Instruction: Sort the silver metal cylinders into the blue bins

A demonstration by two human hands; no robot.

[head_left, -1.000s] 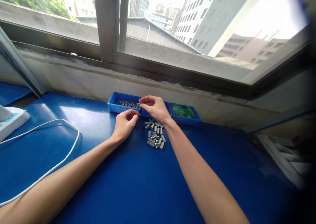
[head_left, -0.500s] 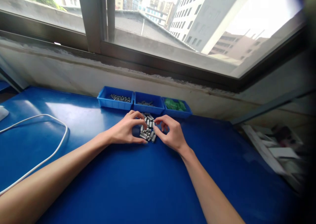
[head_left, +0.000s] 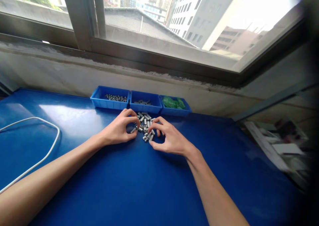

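Observation:
A loose pile of small silver metal cylinders (head_left: 145, 121) lies on the blue table in front of me, with some rounder metal pieces (head_left: 146, 137) at its near side. My left hand (head_left: 123, 128) is at the pile's left edge, fingers curved and thumb apart from them; a few pieces lie between the fingertips. On the right side, my right hand (head_left: 168, 136) arches over the pile, its thumb and fingers spread around the nearer pieces. Both hands touch or nearly touch the metal; no piece is seen lifted. The fingers partly cover the pile.
Behind the pile stand three blue bins: the left bin (head_left: 109, 103) has small metal parts, the middle bin (head_left: 146, 108) grey pieces, the right bin (head_left: 175, 112) green bags. A white cable (head_left: 53, 143) curves at left. A window frame (head_left: 149, 59) rises behind.
My hands have drawn a little apart, and the pile between them is more spread out. My right hand's thumb has opened away from its fingers. The view has shifted slightly.

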